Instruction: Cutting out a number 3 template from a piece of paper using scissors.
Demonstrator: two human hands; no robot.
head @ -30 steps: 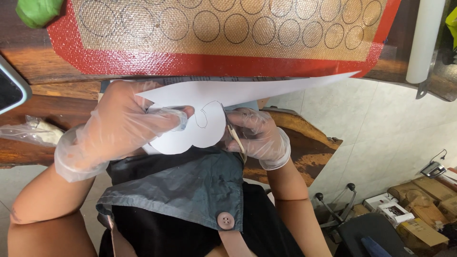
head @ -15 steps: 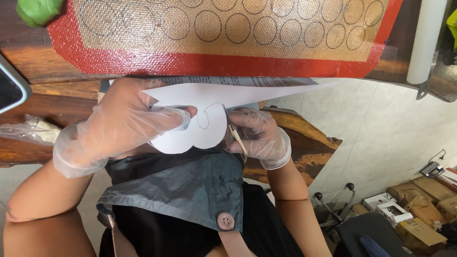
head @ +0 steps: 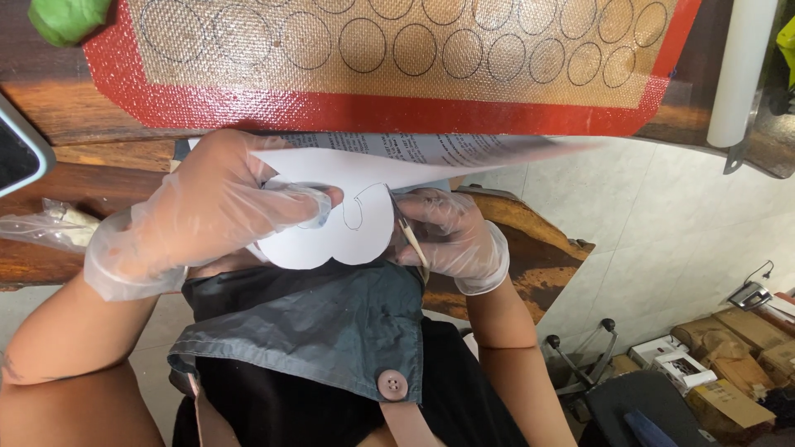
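Both my hands wear thin clear gloves. My left hand [head: 207, 211] pinches a white paper sheet [head: 352, 244] with a pencilled curvy outline; its lower edge is cut into rounded lobes. My right hand [head: 460, 240] holds slim scissors [head: 408, 233] whose blades meet the paper's right edge. The sheet hangs in front of my grey apron [head: 315, 323], just off the edge of the wooden table [head: 108, 136].
A red-bordered baking mat [head: 397, 112] printed with circles lies on the table. A green lump [head: 66, 16] sits at its left corner. A white roll [head: 741, 70], a crumpled plastic bag [head: 45, 228] and a dark screen [head: 16, 153] are nearby. Cardboard boxes [head: 729, 348] stand on the floor.
The paper has turned slightly in my left hand and the scissors have crept a little along its edge. Both hands stay in nearly the same place.
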